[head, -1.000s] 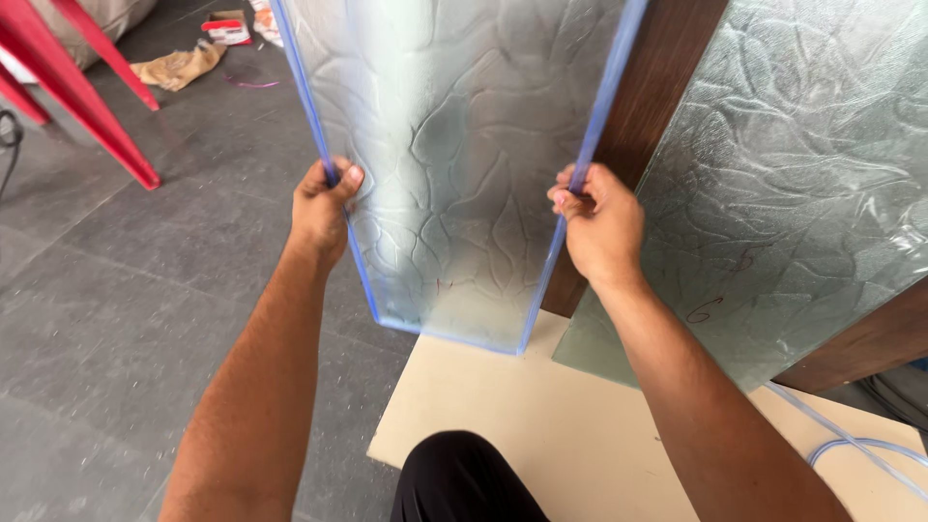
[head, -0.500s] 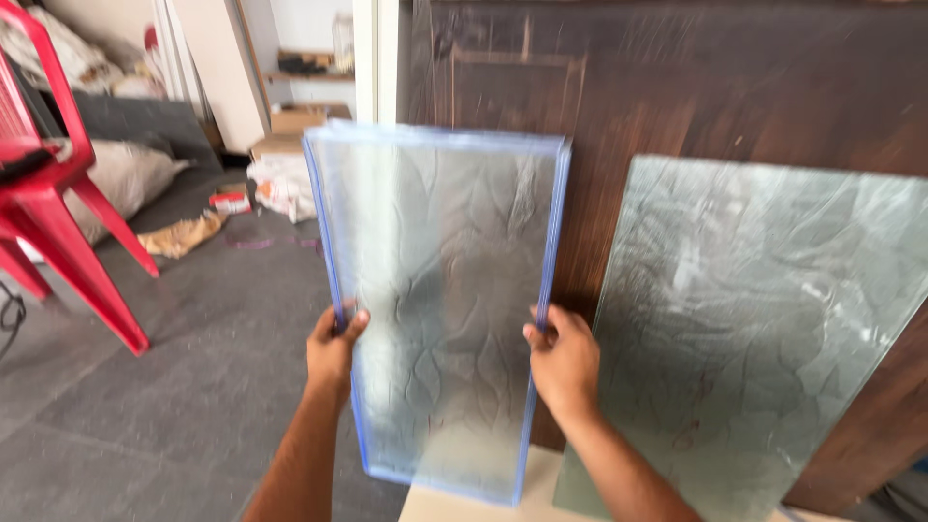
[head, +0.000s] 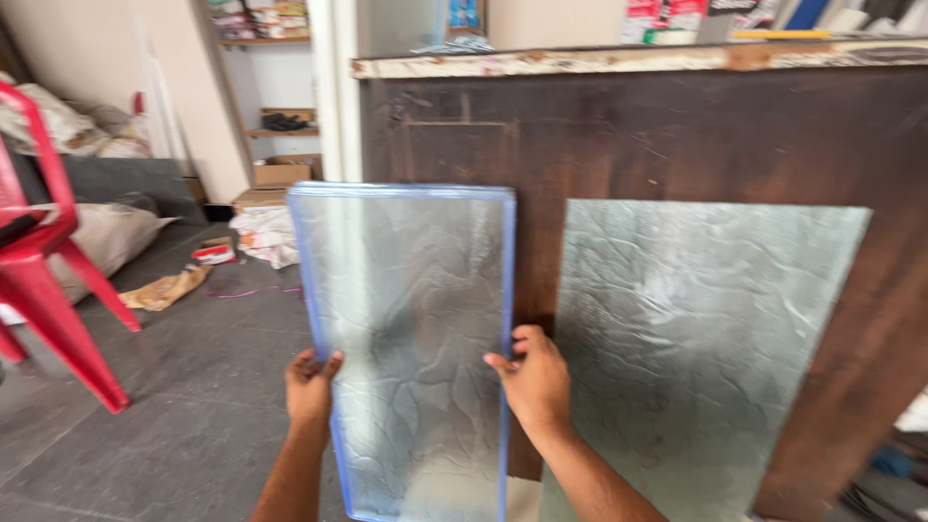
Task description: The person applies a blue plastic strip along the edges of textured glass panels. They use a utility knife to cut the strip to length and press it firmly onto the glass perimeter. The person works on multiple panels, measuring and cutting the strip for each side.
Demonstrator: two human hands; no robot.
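I see my left hand (head: 311,387) clamped on the left edge of a textured glass pane (head: 411,338), fingers curled round its blue-taped rim, while my right hand (head: 534,382) grips the right edge the same way, thumb across the front. The pane stands upright in the centre of my view, its top at about 12 o'clock from my hands and its lower edge running out of frame at 6 o'clock. At 3 o'clock from it, just beside my right hand, a second patterned glass sheet (head: 696,358) leans against a dark wooden board (head: 619,135). At 9 o'clock, well apart, stands a red plastic chair (head: 48,280) on the grey tiled floor (head: 193,387). Toward 10 o'clock lie sacks (head: 106,237), a crumpled brown paper (head: 164,288) and cardboard boxes (head: 280,174) below wall shelves (head: 261,39).
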